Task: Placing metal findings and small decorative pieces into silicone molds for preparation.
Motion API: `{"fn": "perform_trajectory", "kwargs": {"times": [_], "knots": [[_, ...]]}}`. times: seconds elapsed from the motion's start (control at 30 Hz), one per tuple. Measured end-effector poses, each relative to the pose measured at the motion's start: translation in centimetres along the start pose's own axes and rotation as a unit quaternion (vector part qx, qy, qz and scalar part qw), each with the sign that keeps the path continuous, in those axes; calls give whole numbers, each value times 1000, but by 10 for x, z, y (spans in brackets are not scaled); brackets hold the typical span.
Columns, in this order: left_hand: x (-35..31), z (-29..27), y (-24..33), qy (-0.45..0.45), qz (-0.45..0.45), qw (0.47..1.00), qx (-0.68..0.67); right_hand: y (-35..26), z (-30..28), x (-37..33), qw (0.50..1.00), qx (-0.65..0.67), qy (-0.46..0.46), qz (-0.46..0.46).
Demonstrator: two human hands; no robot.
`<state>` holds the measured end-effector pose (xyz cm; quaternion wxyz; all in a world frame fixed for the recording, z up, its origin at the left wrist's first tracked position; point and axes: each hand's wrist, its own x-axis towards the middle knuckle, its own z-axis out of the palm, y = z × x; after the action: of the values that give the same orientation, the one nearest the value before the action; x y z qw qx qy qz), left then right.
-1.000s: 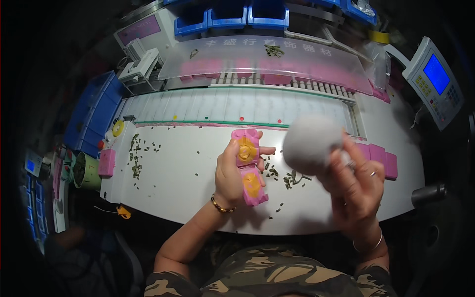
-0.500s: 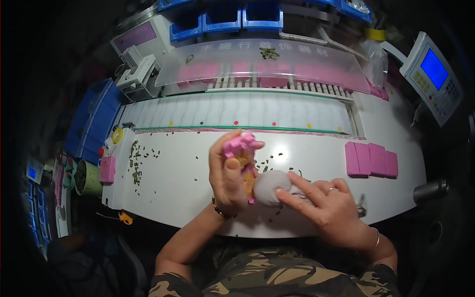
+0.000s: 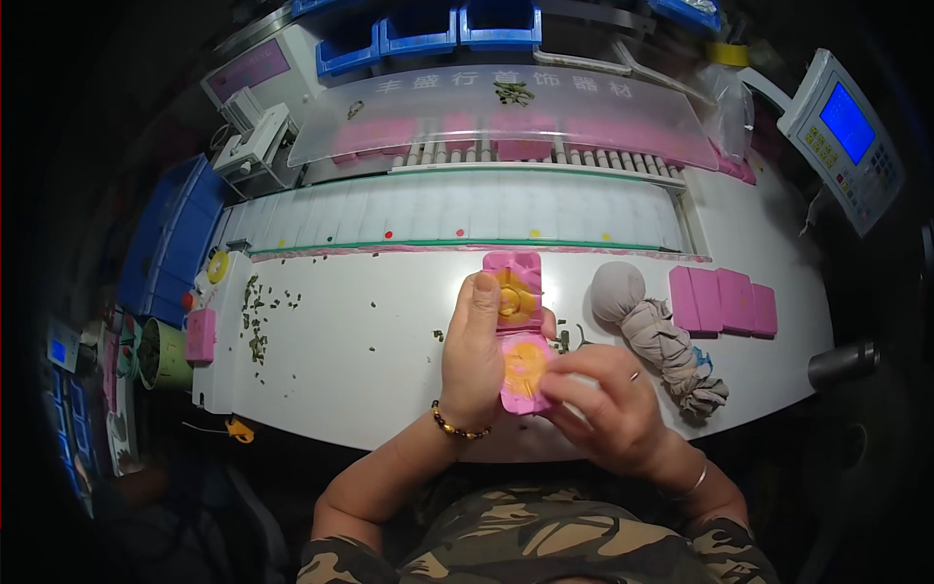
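Note:
My left hand is closed around a pink rubber mould, held up over the white table with its two halves opened out one above the other. Orange-yellow round patterns mark the inner faces of both halves. At the lower half's right edge, my right hand has its fingers bent and pinched against the mould; motion blurs the fingertips a little. Beyond that hand lies a grey cloth pouch with a round, stuffed end and a twisted, knotted tail, untouched by either hand.
Several pink blocks lie at the right. Dark green bits are scattered at the left, near a green bin. A white conveyor crosses behind, under a clear cover. A control panel stands far right.
My right hand has let go of the grey cloth pouch, now lying on the table to the right, and has come to the mould. The mould has opened out flatter, its inner faces showing.

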<state>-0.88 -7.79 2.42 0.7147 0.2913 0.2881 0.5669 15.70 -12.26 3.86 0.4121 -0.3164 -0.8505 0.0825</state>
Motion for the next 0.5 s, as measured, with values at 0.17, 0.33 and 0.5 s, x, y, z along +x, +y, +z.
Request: {"fn": "perform_trajectory", "kwargs": {"times": [0.17,0.33,0.5], "knots": [[-7,-1,-1,-26,119,978,172,6,1,3,994,-61,58,-66],[-18,-3,5,-113,120,951,263,13,-7,3,986,-110,96,-82],[-20,-12,7,-181,117,927,306,8,-5,13,990,-50,122,43]]}}
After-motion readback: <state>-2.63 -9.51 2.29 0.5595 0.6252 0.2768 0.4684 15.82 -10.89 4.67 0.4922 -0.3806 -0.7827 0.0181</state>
